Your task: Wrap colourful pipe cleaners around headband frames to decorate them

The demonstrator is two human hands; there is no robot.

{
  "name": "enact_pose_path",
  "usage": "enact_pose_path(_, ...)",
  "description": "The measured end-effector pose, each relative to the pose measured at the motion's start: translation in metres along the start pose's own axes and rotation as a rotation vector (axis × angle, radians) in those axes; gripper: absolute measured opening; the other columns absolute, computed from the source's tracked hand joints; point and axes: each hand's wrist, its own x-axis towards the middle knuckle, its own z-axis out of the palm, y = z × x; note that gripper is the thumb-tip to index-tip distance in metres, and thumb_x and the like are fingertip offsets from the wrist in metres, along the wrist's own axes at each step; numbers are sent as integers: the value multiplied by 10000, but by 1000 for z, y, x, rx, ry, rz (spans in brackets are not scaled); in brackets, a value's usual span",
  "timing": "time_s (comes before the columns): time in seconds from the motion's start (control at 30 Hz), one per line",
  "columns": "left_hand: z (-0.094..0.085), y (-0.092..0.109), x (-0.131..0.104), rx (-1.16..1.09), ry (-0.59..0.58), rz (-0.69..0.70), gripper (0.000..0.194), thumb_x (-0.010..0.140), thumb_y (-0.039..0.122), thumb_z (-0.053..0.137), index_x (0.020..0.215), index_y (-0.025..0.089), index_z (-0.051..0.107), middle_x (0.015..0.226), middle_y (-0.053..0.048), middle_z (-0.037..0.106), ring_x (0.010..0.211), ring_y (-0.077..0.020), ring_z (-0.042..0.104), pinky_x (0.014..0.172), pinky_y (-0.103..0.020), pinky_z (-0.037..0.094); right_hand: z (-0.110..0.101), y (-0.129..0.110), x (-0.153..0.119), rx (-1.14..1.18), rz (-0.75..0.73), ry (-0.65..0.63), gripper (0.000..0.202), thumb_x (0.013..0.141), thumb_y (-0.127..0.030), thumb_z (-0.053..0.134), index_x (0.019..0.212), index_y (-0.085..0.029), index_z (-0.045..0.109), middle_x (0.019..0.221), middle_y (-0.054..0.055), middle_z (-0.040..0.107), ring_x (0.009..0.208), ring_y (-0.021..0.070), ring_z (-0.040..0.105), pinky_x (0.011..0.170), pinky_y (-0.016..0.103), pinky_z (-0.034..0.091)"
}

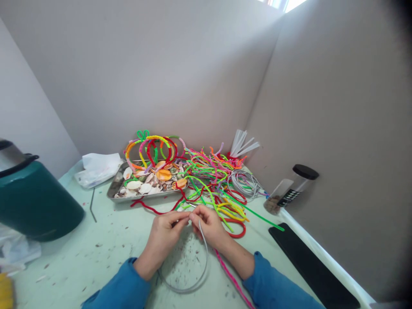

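Observation:
My left hand (pixel 164 236) and my right hand (pixel 209 225) meet fingertip to fingertip above the table. Both are closed in a pinch on a thin grey wire (pixel 206 262), which bends in a loop below them and passes behind my left wrist. The fingers hide the spot where they grip it. Under my right forearm lies a pink braided cord (pixel 230 274). Red-handled scissors (pixel 238 229) lie just beyond my right hand, partly covered by yellow and green pipe cleaners (pixel 233 210). Dark red yarn (pixel 154 210) trails across the table beyond my left hand.
Behind my hands stands a metal tray (pixel 148 197) of seashells (pixel 144 188), with colourful wrapped hoops (pixel 161 141) on it. Right of it are a pipe-cleaner heap (pixel 212 165), coiled grey wire (pixel 246 182), a clear jar (pixel 289 189) and a black strip (pixel 309 262). A green bottle (pixel 38 197) stands left.

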Motion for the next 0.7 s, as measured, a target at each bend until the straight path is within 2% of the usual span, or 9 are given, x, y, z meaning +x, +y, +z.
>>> enact_pose_path(0.2,1,-3,1,-124,-23,-89,181,751,232,606,870,211,741,860,-22,744,758,-178,670,696,-250,514,1,-3,-2,35,1,-25,220,872,-385,485,787,-186,526,539,-64,499,367,56,427,362,165,326)
enact_pose_path(0.4,0,-3,1,-71,-48,-6,164,749,209,598,807,219,751,797,-20,737,719,-169,651,652,-234,494,1,-5,-1,-9,-15,25,279,838,-428,541,718,-182,489,493,-74,480,372,54,410,390,172,326)
enact_pose_path(0.7,0,-3,2,-38,-20,25,144,745,213,607,761,224,750,776,-32,721,732,-174,643,666,-243,489,2,1,0,-31,-14,32,242,853,-393,510,727,-188,477,513,-67,486,377,57,427,382,168,325)
